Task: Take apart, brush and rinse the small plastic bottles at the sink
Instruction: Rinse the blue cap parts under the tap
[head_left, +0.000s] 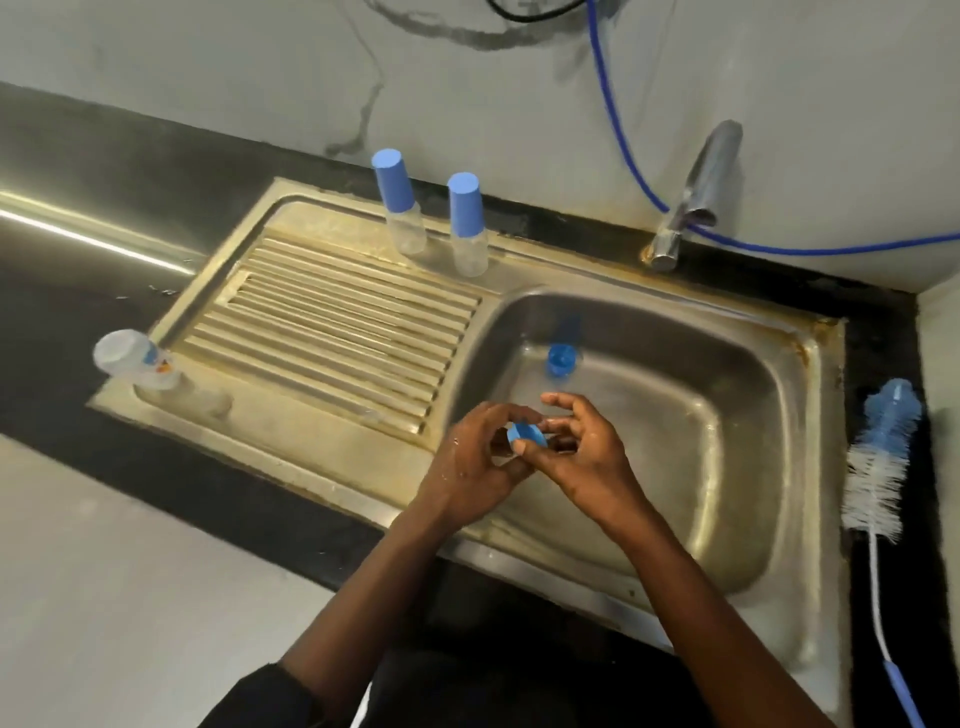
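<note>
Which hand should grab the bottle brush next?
Right hand, probably. The bottle brush lies on the counter right of the basin, on its side; the left hand could hold the blue part both now grip.

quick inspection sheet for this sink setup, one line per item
surface: steel sink with ribbed drainboard, rims stained, set in dark counter
job's things: capped bottle and second capped bottle upright behind drainboard; third bottle at sink's left front corner; blue cap in basin; bottle brush on counter, right of sink
clutter: nothing seen
hands: left hand and right hand hold blue piece over basin
cables: blue hose passes tap
surroundings: pale wall
</note>
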